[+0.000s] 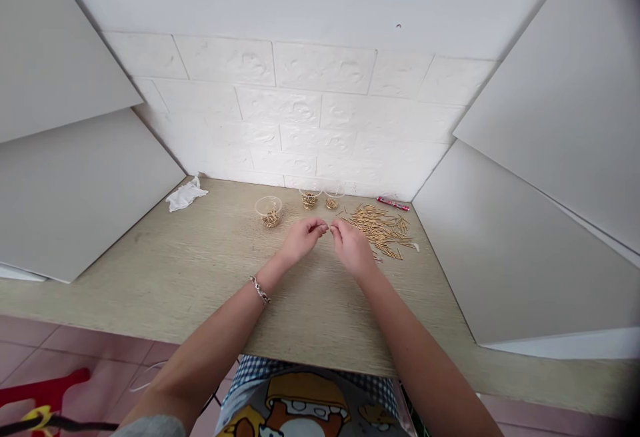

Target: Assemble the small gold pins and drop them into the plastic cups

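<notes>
1. Left hand (303, 237): I had it above the table (215, 270), thumb and fingers narrowed to a pinch on a small piece (329, 227). A bracelet (260, 290) circled the left wrist.
2. Right hand (352, 245): its thumb and fingers were likewise drawn close on the small piece, directly opposite the left fingertips.
3. Small piece: it was located between the two sets of fingertips, in front of the cups. Its exact shape was too small to tell.
4. Left cup (257, 206): this clear cup stood just beyond the left hand and contained short gold-coloured pieces.
5. Middle cup (301, 192) and right cup (343, 192): these clear cups stood side by side near the wall (295, 110), each with gold-coloured pieces inside.
6. Gold sticks (377, 229): they lay in a loose, spread pile just beyond and to the right of the right hand.
7. Red tube (393, 204): it lay behind the pile, near the wall.
8. White tissue (186, 195): it lay crumpled at the table's far left, beside a grey panel (85, 190).
9. Red stand (55, 390): it was partly visible on the tiled floor (95, 357), at the lower left.
</notes>
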`<state>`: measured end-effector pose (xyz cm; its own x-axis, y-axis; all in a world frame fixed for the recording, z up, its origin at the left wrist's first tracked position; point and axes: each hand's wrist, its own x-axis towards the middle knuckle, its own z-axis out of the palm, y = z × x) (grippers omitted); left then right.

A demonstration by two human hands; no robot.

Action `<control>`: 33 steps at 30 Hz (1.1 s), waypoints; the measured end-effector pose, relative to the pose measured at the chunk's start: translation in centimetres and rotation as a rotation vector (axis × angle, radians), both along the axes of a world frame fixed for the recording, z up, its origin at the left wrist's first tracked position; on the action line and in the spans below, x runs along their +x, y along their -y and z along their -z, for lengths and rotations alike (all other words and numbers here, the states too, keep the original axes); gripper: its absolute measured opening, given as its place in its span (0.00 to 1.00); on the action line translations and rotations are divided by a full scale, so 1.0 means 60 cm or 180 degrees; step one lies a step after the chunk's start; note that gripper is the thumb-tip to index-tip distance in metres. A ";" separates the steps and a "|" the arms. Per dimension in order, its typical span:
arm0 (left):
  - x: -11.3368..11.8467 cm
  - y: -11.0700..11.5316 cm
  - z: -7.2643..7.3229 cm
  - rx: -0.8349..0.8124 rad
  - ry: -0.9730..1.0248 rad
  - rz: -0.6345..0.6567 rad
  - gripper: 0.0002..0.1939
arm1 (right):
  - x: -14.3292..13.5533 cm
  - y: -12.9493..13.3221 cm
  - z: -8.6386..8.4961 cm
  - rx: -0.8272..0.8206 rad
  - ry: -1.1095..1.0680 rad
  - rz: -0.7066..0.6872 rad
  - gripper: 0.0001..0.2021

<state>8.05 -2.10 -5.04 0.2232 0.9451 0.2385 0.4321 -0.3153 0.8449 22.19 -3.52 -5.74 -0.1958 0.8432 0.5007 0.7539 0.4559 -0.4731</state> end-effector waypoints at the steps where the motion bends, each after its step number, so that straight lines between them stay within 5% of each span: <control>1: -0.001 -0.001 0.001 0.0053 -0.0072 -0.0009 0.10 | 0.002 0.000 -0.001 0.0001 0.0100 0.0001 0.13; 19: -0.005 0.001 -0.008 0.0516 -0.0697 -0.0086 0.11 | -0.004 -0.001 0.000 -0.0087 -0.0184 0.0131 0.11; 33: -0.004 0.005 -0.016 -0.0028 -0.0503 0.0267 0.14 | -0.005 0.004 -0.005 -0.0343 -0.0400 -0.0015 0.10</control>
